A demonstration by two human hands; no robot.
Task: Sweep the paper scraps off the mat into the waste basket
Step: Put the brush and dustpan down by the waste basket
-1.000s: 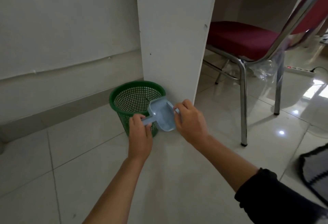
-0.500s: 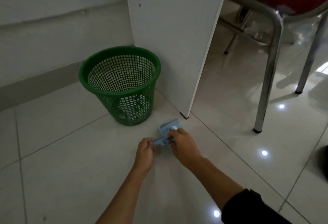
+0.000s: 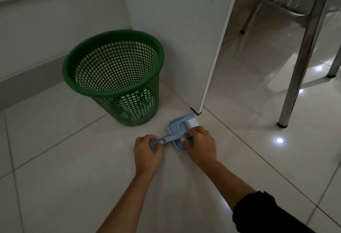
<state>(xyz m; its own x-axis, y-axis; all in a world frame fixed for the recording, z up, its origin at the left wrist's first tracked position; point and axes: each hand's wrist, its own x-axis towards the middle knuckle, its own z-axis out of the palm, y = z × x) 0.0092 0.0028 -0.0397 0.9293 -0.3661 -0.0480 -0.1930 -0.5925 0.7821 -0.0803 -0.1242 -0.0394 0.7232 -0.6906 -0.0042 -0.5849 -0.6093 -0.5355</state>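
A green mesh waste basket (image 3: 114, 88) stands on the tiled floor by a white panel. Just right of its base, a small blue dustpan (image 3: 176, 125) lies low on the floor with a blue hand brush (image 3: 191, 122) resting in it, white bristles showing. My left hand (image 3: 146, 151) is closed around the end of the blue handle. My right hand (image 3: 200, 145) grips the brush and the pan's near edge. White scraps show faintly through the basket's mesh near its bottom. No mat is in view.
A white furniture panel (image 3: 177, 35) rises right behind the dustpan. Metal chair legs (image 3: 299, 74) stand at the right. A grey skirting and wall (image 3: 33, 48) run along the left behind the basket. Glossy floor tiles (image 3: 73, 186) stretch toward me.
The dustpan came away from the basket's rim and went down to the floor beside it. Both hands lowered with it, and the view tilted downward.
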